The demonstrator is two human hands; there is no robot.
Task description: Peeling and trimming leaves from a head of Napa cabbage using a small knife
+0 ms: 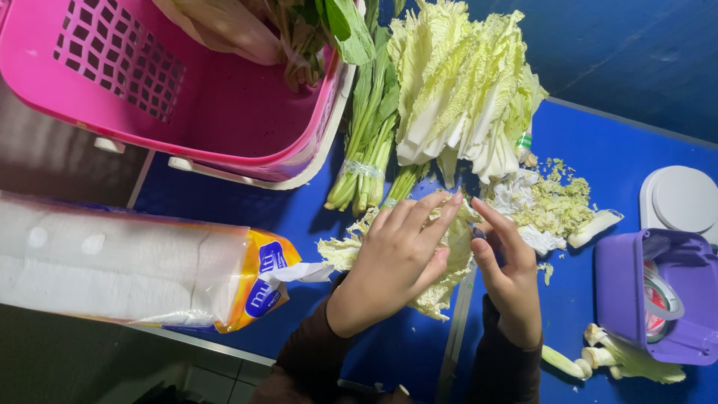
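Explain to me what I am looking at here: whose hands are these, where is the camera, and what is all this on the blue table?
There is no machine here. A camera worn on a person's head looks down at their own two bare hands. The left hand presses on a pale green cabbage leaf lying on the blue table. The right hand touches the same leaf with its fingers; whether it holds a small tool I cannot tell. Around them lie a stack of napa cabbage leaves, tied bundles of green stalks, chopped scraps, a pink plastic basket, a wrapped pack of white paper rolls and a purple plastic box.
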